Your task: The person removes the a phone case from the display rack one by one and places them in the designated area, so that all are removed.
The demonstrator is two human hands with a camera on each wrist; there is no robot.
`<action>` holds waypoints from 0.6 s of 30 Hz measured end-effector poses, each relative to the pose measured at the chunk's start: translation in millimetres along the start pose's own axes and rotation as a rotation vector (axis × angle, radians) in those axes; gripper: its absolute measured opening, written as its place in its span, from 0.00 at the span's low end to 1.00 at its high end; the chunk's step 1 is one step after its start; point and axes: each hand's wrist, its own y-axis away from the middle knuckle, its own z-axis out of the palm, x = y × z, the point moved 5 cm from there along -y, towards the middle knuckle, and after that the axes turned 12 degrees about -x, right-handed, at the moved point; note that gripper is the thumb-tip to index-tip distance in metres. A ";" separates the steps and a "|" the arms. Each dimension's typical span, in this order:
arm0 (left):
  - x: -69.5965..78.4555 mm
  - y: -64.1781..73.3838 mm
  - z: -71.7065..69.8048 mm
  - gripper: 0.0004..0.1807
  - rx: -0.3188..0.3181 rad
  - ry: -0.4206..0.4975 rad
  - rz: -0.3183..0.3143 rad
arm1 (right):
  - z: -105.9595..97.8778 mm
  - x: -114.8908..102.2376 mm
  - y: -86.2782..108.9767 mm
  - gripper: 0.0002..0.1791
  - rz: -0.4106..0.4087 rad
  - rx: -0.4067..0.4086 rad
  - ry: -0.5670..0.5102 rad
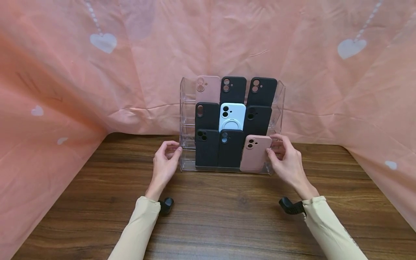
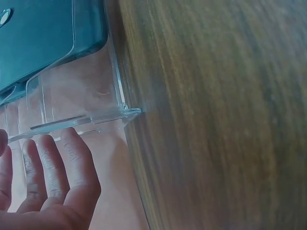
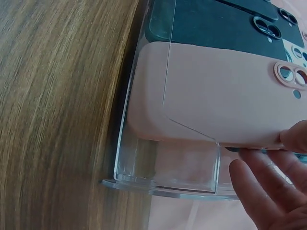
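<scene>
Nine phone cases (image 1: 232,116) are carried by one clear rack (image 1: 187,159): six black, two pink, one white.
The pink case (image 1: 255,156) at the rack's lower right corner is pinched by the right hand (image 1: 288,162); the rack's left edge is touched by the left hand (image 1: 164,163), fingers loosely bent.

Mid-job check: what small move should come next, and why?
Probably have the right hand nudge the top of the bottom pink case slightly left. In the head view it leans right and sits a little lower than the dark case beside it, and that hand pinches its edge. The left hand is at the left side of the clear rack, placed to steady it.
</scene>
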 end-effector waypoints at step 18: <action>-2.3 -2.0 0.0 0.08 0.030 -0.031 -0.040 | -24.6 -19.2 -3.2 0.27 -0.094 0.090 -0.216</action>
